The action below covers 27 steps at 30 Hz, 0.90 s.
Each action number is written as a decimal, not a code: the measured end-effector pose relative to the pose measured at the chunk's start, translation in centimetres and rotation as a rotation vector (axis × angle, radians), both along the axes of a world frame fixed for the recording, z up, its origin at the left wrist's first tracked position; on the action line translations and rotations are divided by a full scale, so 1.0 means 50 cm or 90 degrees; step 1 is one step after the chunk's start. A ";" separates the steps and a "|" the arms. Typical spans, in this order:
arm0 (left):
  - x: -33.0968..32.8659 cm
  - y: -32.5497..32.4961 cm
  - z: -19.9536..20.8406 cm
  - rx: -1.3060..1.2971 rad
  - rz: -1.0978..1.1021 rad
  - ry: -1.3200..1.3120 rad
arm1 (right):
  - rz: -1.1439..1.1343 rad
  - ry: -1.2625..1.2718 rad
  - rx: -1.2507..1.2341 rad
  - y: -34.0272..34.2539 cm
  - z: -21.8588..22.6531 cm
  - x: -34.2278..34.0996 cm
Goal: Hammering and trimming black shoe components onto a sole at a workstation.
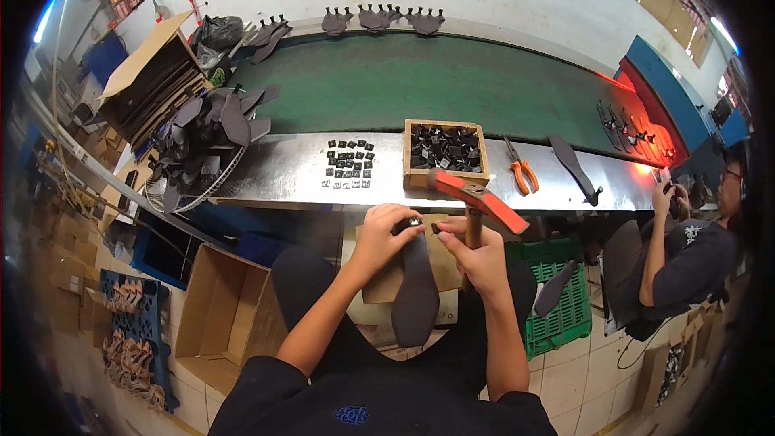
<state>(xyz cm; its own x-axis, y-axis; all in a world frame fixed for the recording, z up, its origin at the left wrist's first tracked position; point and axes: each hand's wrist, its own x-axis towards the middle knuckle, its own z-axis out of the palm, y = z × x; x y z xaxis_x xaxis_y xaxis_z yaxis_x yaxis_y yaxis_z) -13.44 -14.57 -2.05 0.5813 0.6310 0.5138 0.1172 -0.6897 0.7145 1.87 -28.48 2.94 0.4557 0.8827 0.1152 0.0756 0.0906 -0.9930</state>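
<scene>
Over my lap lies a dark grey shoe sole point(416, 303), its wide end toward me. My left hand point(383, 238) grips the sole's far, narrow end, where a small black heel with a light top point(412, 223) shows at the fingertips. My right hand point(478, 260) is closed round the wooden handle of a hammer point(499, 208) with an orange-red head, which stands up above the hand. Between that hand's thumb and forefinger is a small black piece point(437, 228), close to the heel but apart from it.
On the metal bench edge point(282, 169) lie rows of small black pieces point(349, 159), a wooden box point(409, 182) of more, orange-handled pliers point(523, 173) and a heeled sole point(571, 165). Behind runs a green conveyor point(387, 81). Soles fill a basket point(218, 125) at left; a co-worker point(686, 242) sits right.
</scene>
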 end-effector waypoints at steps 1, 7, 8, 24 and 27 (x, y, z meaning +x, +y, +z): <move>-0.010 -0.009 0.003 -0.007 -0.012 0.025 | 0.034 -0.005 -0.002 0.012 -0.007 0.002; -0.042 -0.010 -0.047 -0.045 -0.008 0.043 | 0.154 -0.035 -0.052 0.072 -0.034 -0.003; -0.042 -0.011 -0.056 -0.027 -0.005 0.025 | 0.145 -0.068 -0.056 0.076 -0.035 -0.006; -0.052 -0.012 -0.059 -0.019 -0.042 -0.001 | 0.157 -0.078 -0.036 0.071 -0.036 -0.017; -0.051 -0.014 -0.061 -0.040 -0.047 0.004 | 0.132 -0.218 0.016 0.060 -0.039 -0.015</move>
